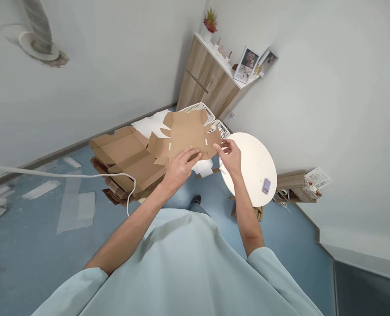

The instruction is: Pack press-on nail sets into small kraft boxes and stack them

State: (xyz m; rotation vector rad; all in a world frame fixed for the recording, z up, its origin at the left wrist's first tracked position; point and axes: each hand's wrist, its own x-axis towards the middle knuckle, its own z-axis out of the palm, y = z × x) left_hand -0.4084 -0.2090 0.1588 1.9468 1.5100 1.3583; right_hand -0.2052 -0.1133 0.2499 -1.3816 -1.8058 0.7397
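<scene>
An unfolded brown cardboard box (186,131) lies spread out in front of me, its side flaps angled outward and two small white strips on its panel. My left hand (182,166) grips its near edge, fingers laid over the board. On the right, my right hand (229,154) pinches the side flap between thumb and fingers. Below and to the left rests a stack of flattened cardboard boxes (129,151), partly covered by the held one.
A round white table (256,160) stands at right with a blurred purple item (266,186). White baskets (203,107) sit by a wooden cabinet (211,70). A white cable (66,175) crosses on the left. White sheets (78,210) lie on the blue floor.
</scene>
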